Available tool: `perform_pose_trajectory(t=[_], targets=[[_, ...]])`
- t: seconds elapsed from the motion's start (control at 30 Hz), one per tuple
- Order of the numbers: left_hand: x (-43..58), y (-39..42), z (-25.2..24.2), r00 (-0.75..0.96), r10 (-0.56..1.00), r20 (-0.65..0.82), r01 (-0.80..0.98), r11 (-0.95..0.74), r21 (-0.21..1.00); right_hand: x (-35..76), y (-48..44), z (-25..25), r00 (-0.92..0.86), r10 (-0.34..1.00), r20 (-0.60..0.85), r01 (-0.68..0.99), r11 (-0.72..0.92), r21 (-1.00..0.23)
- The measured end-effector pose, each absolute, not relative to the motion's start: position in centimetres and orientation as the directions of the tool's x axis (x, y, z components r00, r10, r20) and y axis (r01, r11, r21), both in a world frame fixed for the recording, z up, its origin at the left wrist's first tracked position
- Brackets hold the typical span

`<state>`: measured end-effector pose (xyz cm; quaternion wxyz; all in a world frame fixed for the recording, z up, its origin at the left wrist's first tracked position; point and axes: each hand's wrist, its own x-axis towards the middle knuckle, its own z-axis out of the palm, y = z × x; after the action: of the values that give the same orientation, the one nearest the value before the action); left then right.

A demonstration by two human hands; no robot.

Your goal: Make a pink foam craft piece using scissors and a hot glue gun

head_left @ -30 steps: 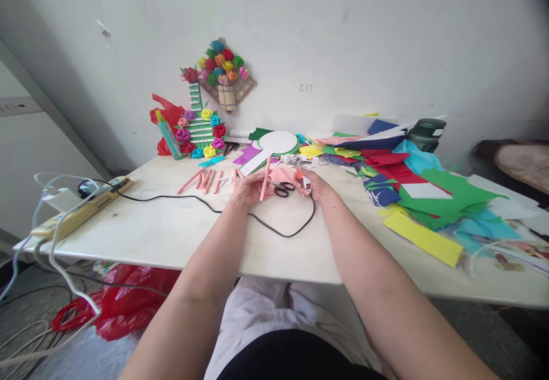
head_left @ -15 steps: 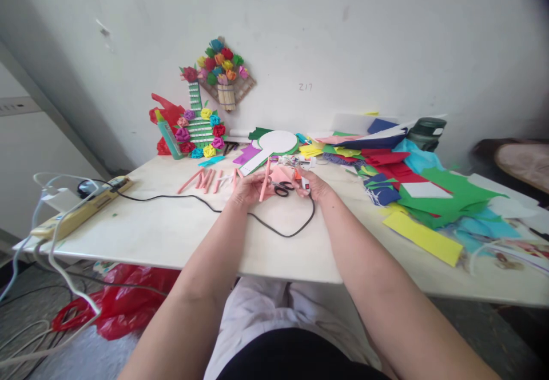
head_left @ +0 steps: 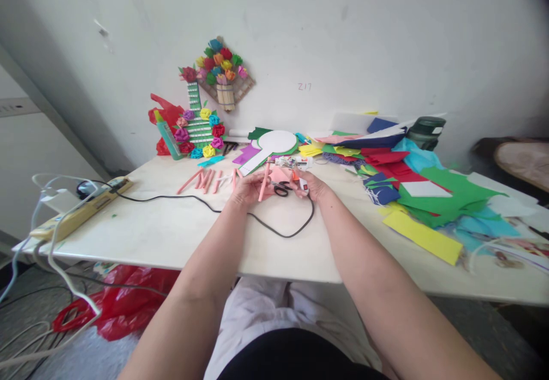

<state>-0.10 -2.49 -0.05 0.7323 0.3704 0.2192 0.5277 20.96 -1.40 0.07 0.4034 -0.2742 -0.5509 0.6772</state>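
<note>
My left hand [head_left: 249, 190] is closed around a rolled pink paper tube [head_left: 265, 179], which stands nearly upright. In my right hand [head_left: 316, 185] is a white and orange hot glue gun [head_left: 302, 185] with a small red switch, its black cord [head_left: 288, 236] looping down over the table. Between the hands lie scissors [head_left: 282, 189] with black handles, beside pink paper pieces [head_left: 281, 174]. Fingers partly hide the gun and the lower pink paper. Left of my left hand, several more pink tubes [head_left: 207, 181] rest on the table.
The white table [head_left: 171, 228] carries a power strip [head_left: 86, 205] at left. Behind stand a green glue bottle [head_left: 168, 135] and a guitar-shaped flower craft [head_left: 201, 131]. A round white and green paper shape [head_left: 278, 139] lies near the wall. Coloured sheets [head_left: 446, 194] and a dark jar [head_left: 425, 133] are at right.
My right hand and the glue gun have shifted and turned slightly, showing more of a white tube behind them. My left hand keeps its hold on the pink tube, almost still.
</note>
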Motion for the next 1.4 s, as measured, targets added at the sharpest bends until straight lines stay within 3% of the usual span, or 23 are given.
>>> perform_pose_trajectory(t=[0.43, 0.77, 1.4], targets=[[-0.05, -2.74, 0.18, 0.339, 0.938, 0.069, -0.607, 0.162, 0.778, 21.12, -1.39, -0.09, -0.571, 0.819, 0.063, -0.211, -0.072, -0.975], [-0.23, -2.56, 0.01, 0.347, 0.935, 0.068, -0.604, 0.168, 0.779, 21.45, -0.92, -0.04, -0.539, 0.821, 0.187, -0.362, -0.026, -0.932], [-0.35, -2.49, -0.15, 0.418, 0.903, 0.102, -0.595, 0.187, 0.782, 21.35, -0.83, -0.19, -0.543, 0.83, 0.131, -0.328, -0.065, -0.943]])
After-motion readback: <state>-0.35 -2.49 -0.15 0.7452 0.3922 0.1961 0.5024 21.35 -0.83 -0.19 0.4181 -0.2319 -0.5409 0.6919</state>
